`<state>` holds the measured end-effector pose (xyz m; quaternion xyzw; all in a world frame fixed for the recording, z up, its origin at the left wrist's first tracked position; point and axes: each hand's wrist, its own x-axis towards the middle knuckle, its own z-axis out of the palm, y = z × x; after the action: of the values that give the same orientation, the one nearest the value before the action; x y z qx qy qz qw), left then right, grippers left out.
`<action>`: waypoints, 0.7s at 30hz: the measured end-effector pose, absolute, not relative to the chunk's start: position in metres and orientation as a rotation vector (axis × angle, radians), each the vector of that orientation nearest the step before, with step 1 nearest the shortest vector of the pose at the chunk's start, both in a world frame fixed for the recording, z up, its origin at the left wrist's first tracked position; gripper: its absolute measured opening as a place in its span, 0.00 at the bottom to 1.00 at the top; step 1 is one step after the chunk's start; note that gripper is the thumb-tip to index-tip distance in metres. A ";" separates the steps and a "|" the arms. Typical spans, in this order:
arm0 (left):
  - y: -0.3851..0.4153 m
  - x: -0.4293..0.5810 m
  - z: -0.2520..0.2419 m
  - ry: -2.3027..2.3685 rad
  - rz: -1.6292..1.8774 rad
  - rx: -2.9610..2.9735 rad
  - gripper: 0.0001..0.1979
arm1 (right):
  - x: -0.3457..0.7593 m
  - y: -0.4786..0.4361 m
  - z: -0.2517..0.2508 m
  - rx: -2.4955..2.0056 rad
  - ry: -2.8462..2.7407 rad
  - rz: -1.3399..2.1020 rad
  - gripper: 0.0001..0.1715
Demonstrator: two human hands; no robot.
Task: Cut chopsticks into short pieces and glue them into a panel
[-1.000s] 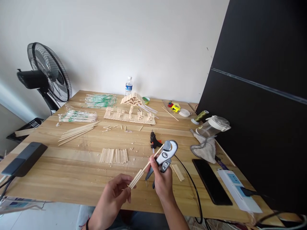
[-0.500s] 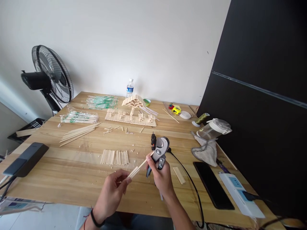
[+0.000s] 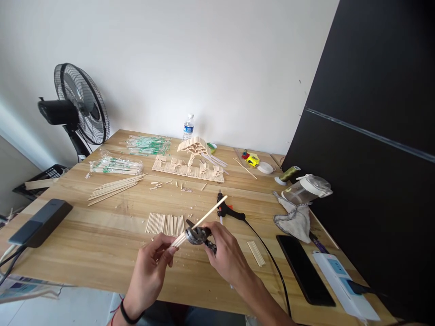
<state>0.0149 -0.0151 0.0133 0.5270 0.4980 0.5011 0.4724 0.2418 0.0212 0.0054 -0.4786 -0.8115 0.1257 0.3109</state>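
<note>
In my left hand (image 3: 152,265) I pinch a few thin wooden sticks (image 3: 210,212); one is much longer and slants up to the right. My right hand (image 3: 224,251) is closed round a pair of hand cutters (image 3: 196,235), whose head sits across the sticks just beyond my left fingertips. Whether the blades touch the wood I cannot tell. Behind the cutters, a row of short cut sticks (image 3: 159,223) lies on the table. A black glue gun (image 3: 226,208) rests beyond my right hand, and a small group of short sticks (image 3: 256,253) lies to its right.
A stick-built model (image 3: 188,172) stands at the back near a water bottle (image 3: 188,127). Long sticks (image 3: 115,188) and bagged sticks (image 3: 117,165) lie left. A phone (image 3: 304,269), power strip (image 3: 345,285) and glue gun cord (image 3: 272,253) occupy the right. A fan (image 3: 81,104) stands beyond the left edge.
My right hand has turned the cutters and brought their head left and down onto the sticks. The right fingers no longer touch the long stick's end. The view has shifted slightly.
</note>
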 end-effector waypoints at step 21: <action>-0.017 0.009 0.001 1.377 1.230 1.380 0.13 | 0.221 0.032 0.001 -1.442 -2.326 0.136 0.18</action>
<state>0.0087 -0.0174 0.0009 0.5470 0.5461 0.4875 0.4061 0.2208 0.0324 0.0006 -0.5158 -0.8317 0.0485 0.1995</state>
